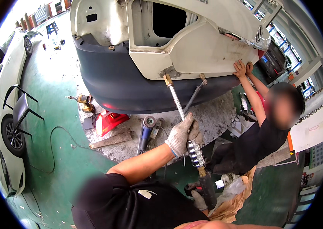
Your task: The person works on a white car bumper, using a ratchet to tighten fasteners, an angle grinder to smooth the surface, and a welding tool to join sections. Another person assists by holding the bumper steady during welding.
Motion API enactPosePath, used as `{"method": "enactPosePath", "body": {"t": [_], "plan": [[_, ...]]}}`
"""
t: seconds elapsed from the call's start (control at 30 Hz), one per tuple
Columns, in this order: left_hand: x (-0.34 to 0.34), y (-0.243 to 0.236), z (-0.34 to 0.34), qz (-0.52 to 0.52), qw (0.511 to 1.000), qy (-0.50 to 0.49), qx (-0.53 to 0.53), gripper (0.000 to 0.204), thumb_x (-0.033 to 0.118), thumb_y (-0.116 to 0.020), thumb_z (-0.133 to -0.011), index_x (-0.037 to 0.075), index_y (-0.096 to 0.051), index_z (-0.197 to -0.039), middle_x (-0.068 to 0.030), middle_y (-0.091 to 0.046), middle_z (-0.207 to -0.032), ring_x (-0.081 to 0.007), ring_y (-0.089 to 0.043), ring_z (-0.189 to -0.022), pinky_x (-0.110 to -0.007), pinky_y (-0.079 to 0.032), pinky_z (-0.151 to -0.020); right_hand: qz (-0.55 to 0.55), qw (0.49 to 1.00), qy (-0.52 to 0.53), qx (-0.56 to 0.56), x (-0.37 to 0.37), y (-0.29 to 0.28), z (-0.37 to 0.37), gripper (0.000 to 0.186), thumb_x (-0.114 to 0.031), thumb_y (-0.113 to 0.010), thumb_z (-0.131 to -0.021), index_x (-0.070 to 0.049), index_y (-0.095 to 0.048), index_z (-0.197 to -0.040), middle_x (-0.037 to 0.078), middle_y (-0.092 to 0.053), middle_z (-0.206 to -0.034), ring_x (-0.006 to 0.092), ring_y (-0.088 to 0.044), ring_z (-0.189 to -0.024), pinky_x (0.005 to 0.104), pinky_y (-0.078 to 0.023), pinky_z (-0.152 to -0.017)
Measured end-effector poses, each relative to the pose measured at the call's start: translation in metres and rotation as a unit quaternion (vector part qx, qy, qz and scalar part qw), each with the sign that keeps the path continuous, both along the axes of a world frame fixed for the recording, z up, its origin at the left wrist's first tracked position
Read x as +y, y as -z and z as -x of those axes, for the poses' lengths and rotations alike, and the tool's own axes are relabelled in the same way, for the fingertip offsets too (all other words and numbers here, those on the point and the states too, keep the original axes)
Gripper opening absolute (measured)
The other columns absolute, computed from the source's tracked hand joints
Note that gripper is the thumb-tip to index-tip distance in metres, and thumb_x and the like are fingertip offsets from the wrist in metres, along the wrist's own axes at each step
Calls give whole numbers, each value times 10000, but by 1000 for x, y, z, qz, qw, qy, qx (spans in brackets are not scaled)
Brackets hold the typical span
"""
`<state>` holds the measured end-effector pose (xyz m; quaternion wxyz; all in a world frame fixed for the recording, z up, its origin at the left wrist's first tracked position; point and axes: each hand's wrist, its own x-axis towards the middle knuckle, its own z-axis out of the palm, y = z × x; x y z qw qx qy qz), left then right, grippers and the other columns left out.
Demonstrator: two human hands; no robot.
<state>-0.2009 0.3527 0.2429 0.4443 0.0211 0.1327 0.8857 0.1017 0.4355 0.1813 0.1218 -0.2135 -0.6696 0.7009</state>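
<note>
My left hand (181, 134), in a whitish knit glove, is wrapped round the middle of a long metal dent-puller-like tool (195, 153). Lower down, my gloved right hand (199, 201) is closed at the tool's black handle (207, 191), its fingers partly hidden. The chrome rod (176, 98) ends in a brass-coloured tip (167, 79) that meets a bare grey patch (172, 71) on a cream car body panel (203, 53). A second, darker rod (194, 95) runs from my left hand up to the panel's lower edge. Below the panel curves a dark grey bumper (111, 84).
At right another person presses both hands (240, 68) on the panel's edge. A red tail lamp (110, 121), a yellow-black power drill (86, 103) and a blue cylindrical tool (146, 133) lie below the bumper. A cable (53, 152), a chair (22, 108) and a white car (1, 87) are at left.
</note>
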Motion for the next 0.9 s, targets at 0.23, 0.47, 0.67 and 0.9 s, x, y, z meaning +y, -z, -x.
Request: {"method": "enactPosePath", "body": {"t": [0.23,0.47,0.67,0.9], "plan": [[-4,-3,1,13,1000,9,4,507,563,-464,-1100,140,-545,-832,-10,-370,-558,-227,-461,-549,-396,-430,-590,40,999,-21,-1,2,-1,-5,337,-147,-770,-879,-24,-645,-1167,91,-699,-1032,232,-657,-1061,408,-523,-983],[-8,-13,35,-3,998,-31,-53,354,425,-577,-1066,126,-562,-877,-3,-373,-542,-197,-476,-532,-384,-452,-561,59,998,-31,-5,-5,0,-7,331,-137,-771,-875,-25,-647,-1161,90,-701,-1023,232,-659,-1057,405,-522,-982],[-11,4,-6,-118,993,21,7,398,410,-469,-1116,143,-543,-830,48,-344,-535,-169,-432,-506,-359,-418,-550,-288,957,7,16,0,14,-20,313,-101,-761,-865,-31,-655,-1150,88,-701,-1029,225,-660,-1049,399,-522,-978],[-7,-15,-11,94,993,-49,51,325,399,-570,-1077,95,-540,-967,-20,-529,-663,-175,-535,-578,-373,-477,-572,-72,996,21,-57,13,32,-19,404,-183,-746,-840,-50,-596,-1190,130,-671,-922,278,-662,-902,412,-560,-917]]}}
